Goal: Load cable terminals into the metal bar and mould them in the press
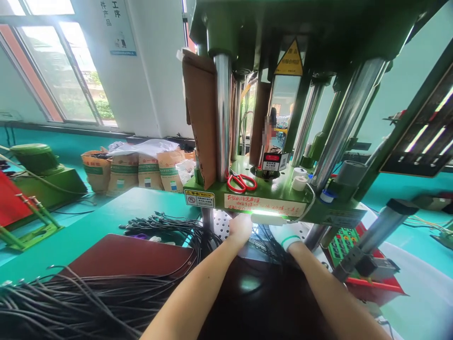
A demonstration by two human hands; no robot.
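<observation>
My left hand (240, 227) is bare and reaches under the front plate of a green press machine (318, 200). Beside it my right hand (283, 234), in a white glove with a green cuff, reaches into the same gap. The fingers of both hands are hidden by the plate and a lit white lamp (269, 219). Between the hands, black cables (271, 245) run over a metal work surface; whether either hand grips them cannot be seen. A perforated metal plate (222, 225) shows left of my left hand.
Red-handled scissors (241, 182) and white rolls (299, 182) rest on the machine's ledge. Bundles of black cables (88, 297) lie at the left around a brown board (134, 255). A red bin (378, 288) stands at the right. Steel columns (222, 118) flank the work area.
</observation>
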